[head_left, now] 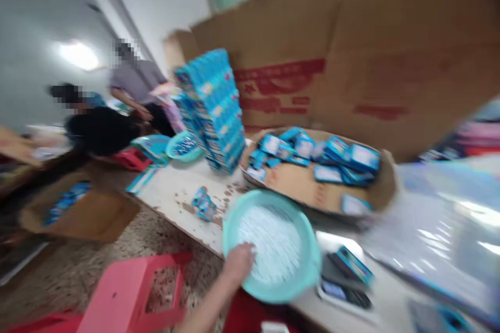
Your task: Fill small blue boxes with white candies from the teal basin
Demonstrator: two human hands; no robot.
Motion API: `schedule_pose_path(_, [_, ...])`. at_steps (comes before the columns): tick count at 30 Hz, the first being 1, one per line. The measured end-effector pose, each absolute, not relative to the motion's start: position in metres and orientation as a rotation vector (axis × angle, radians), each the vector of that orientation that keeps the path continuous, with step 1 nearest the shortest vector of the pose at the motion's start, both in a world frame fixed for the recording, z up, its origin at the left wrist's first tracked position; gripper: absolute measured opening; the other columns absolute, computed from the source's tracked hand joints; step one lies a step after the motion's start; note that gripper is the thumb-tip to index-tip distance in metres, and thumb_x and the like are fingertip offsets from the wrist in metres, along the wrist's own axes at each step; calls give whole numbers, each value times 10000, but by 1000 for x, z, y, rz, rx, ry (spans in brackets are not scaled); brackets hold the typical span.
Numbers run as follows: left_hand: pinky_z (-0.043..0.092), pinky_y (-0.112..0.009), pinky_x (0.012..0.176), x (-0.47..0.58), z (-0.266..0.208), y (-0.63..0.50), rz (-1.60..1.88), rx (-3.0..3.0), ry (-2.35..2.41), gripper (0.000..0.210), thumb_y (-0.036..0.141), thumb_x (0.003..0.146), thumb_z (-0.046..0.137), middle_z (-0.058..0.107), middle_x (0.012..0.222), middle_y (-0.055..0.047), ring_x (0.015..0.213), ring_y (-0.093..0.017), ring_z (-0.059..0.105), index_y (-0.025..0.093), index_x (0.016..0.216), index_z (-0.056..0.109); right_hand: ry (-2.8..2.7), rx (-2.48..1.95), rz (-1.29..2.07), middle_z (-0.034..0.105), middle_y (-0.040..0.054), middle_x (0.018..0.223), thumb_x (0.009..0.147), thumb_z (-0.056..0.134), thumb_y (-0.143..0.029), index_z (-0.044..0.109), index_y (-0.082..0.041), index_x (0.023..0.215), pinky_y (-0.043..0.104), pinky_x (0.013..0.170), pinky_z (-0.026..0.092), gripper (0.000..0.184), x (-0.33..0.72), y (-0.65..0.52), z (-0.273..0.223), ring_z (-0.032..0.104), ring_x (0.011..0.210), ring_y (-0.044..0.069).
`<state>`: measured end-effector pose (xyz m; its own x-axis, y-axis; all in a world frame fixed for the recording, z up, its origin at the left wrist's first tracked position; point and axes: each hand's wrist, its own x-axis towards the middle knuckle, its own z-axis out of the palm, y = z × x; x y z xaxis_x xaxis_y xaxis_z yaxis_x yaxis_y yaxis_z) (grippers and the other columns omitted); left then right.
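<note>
Left hand point(239, 263) reaching into teal basin point(308, 270) of small white pieces, grip unclear from blur. Right hand unseen. Basin likely light, rigid; take by rim.

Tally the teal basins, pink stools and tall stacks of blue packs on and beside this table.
Teal basins: 2, one under the left hand at, one farther back
Pink stools: 1
Tall blue pack stacks: 1
Total: 4
</note>
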<state>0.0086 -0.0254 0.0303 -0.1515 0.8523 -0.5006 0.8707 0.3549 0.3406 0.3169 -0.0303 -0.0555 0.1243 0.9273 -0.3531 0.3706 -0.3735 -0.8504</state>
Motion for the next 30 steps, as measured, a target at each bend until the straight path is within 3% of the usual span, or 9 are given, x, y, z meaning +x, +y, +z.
schedule_pose_path(5, [436, -327, 924, 13, 8, -14, -237, 1759, 1984, 386, 329, 939, 364, 613, 1238, -91, 1105, -228, 582, 183, 1226, 576, -907, -2069, 1058, 671, 123, 1021, 663, 612, -627, 596, -221, 1013, 473, 827, 555, 536, 385, -117, -57, 669, 916, 313])
schedule_pose_path(9, [456, -317, 850, 15, 6, -10, -322, 1859, 1953, 404, 370, 949, 322, 618, 1223, -84, 1034, -226, 609, 200, 1226, 563, -794, -2066, 983, 682, 138, 991, 652, 646, -516, 615, -164, 1002, 430, 785, 554, 498, 391, -132, -62, 682, 825, 289])
schedule_pose_path(15, [459, -337, 846, 15, 8, -7, -320, 1850, 1922, 409, 395, 940, 329, 630, 1211, -74, 1008, -248, 619, 196, 1185, 590, -725, -2087, 991, 656, 146, 1081, 684, 644, -488, 613, -151, 1037, 407, 794, 545, 489, 400, -152, -70, 674, 861, 274])
schedule_pose_path(20, [464, -294, 831, 46, 26, 20, 72, 1913, 1942, 363, 382, 925, 382, 651, 1161, -57, 978, -209, 624, 201, 1135, 617, -673, -2107, 986, 656, 154, 1084, 695, 638, -490, 604, -141, 1058, 401, 789, 541, 504, 411, -160, -73, 667, 885, 278])
schedule_pose_path(24, [442, -255, 872, 103, 53, 56, 332, 2105, 1694, 335, 361, 938, 381, 653, 1127, -47, 1016, -170, 600, 205, 1118, 616, -634, -2094, 962, 662, 144, 1074, 701, 636, -502, 603, -151, 1053, 411, 815, 534, 499, 417, -161, -69, 659, 913, 281])
schedule_pose_path(27, [434, -275, 865, 126, 58, 74, 216, 2187, 1706, 310, 326, 943, 370, 642, 1130, -50, 1051, -190, 576, 219, 1103, 613, -684, -2056, 979, 674, 128, 1024, 723, 634, -493, 612, -161, 1024, 413, 832, 530, 449, 418, -153, -62, 654, 912, 271])
schedule_pose_path(30, [441, -303, 790, 116, 41, 70, -132, 2079, 1862, 286, 305, 924, 386, 616, 1113, -83, 994, -224, 584, 205, 1089, 596, -759, -1967, 986, 676, 118, 990, 742, 636, -472, 617, -170, 1001, 414, 835, 530, 399, 413, -135, -52, 651, 899, 257])
